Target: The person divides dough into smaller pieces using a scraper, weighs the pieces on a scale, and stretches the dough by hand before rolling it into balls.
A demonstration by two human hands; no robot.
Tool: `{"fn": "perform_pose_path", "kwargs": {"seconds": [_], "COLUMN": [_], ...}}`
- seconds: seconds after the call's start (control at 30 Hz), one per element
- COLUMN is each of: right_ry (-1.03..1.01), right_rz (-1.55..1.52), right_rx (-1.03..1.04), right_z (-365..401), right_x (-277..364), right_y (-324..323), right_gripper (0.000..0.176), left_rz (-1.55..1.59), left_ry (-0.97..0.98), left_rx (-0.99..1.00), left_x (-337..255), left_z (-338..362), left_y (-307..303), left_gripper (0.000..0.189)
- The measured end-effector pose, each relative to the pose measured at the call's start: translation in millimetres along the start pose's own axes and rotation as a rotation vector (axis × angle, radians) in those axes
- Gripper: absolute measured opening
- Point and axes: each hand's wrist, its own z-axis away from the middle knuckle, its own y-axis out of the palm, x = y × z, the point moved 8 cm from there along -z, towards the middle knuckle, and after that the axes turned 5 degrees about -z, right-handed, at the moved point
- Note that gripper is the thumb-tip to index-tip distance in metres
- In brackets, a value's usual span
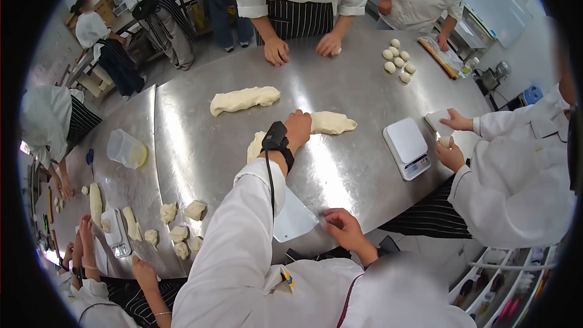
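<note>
My left hand (297, 130), with a black strapped device (276, 138) and cable at the wrist, reaches across the steel table. Its fingers curl down over a long pale log of dough (331, 123). The log shows on both sides of the hand, and its near end is partly hidden behind the wrist. Close to the table's near edge, my right hand (345, 228) is half curled with a gap between thumb and forefinger. Its fingertips are right beside the edge of a flat whitish scraper (294, 218) lying on the table. Farther back lies a second dough log (245, 101).
At right, a white scale (405, 146) stands near a co-worker's hands (450, 157) holding dough. Dough balls (398, 61) sit at the back right beside a rolling pin (438, 59). Left are a plastic jug (126, 149), dough chunks (179, 234) and another scale (115, 231). A co-worker stands opposite.
</note>
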Motion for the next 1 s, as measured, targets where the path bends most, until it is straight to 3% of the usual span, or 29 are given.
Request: {"fn": "perform_pose_path", "kwargs": {"seconds": [0.1,0.23,0.3,0.4,0.47,0.53,0.6,0.67,0.7,0.73,0.77,0.83,0.93,1.0], "right_ry": [0.009,0.039,0.057,0.056,0.028,0.026,0.010,0.027,0.034,0.043,0.052,0.062,0.067,0.111], "right_rz": [-0.104,-0.215,-0.242,-0.244,-0.237,-0.228,-0.220,-0.174,-0.147,-0.165,-0.181,-0.196,-0.168,-0.103], "right_rx": [-0.030,-0.065,-0.065,-0.066,-0.055,-0.048,-0.036,-0.024,-0.017,-0.019,-0.022,-0.018,0.013,0.046], "right_z": [7,4,1,-4,-9,-12,-14,-15,-16,-17,-16,-14,-16,-19], "right_x": [-12,-27,-26,-24,-24,-22,-21,-17,-14,-14,-16,-20,-23,-17], "right_y": [-10,-19,-21,-17,-14,-10,-7,-5,-5,-4,-2,1,9,14], "right_gripper": [0.017,0.016,0.016,0.016,0.016,0.017,0.018,0.018,0.018,0.018,0.018,0.017,0.017,0.017], "left_rz": [0.000,0.011,-0.030,0.130,0.148,0.268,0.425,0.185,-0.161,-0.365,-0.297,0.060,0.198,0.314], "left_ry": [0.052,0.350,0.505,0.390,0.461,0.398,0.169,-0.006,-0.027,-0.172,-0.240,-0.341,-0.272,-0.257], "left_rx": [0.001,0.026,0.009,-0.015,-0.108,0.013,0.196,0.181,0.210,0.213,0.282,0.219,0.035,0.029], "left_x": [-8,-63,-96,-89,-58,-5,73,192,248,302,321,293,247,207], "left_z": [-20,-52,-36,-18,-13,2,19,46,70,101,127,161,166,160], "left_y": [-27,-140,-217,-294,-319,-307,-254,-176,-135,-97,-69,-61,-54,-39], "left_gripper": [0.041,0.031,0.029,0.035,0.037,0.041,0.049,0.046,0.039,0.032,0.031,0.030,0.038,0.066]}}
